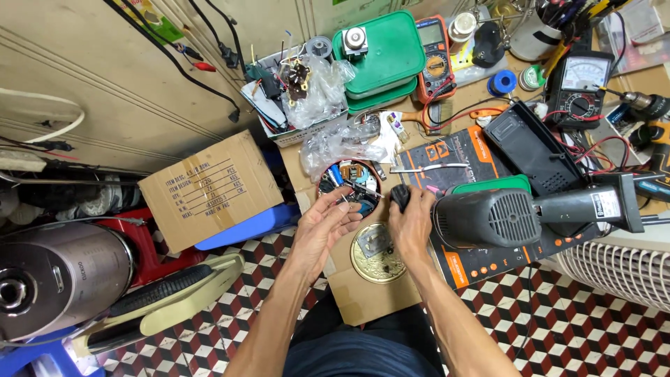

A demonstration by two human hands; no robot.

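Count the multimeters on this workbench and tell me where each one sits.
2. An orange digital multimeter lies at the back beside the stacked green lidded boxes. A black analog multimeter sits further right, red leads trailing. Clutter may hide others.

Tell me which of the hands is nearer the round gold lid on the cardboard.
Right. The right hand is just above the gold lid; the left hand sits farther off, up and left of it.

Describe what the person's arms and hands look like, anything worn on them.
Both forearms are bare, with no sleeves in view. The left hand and the right hand wear no gloves, and no watch, bracelet or ring shows on either. Below the arms, dark blue clothing covers the lap.
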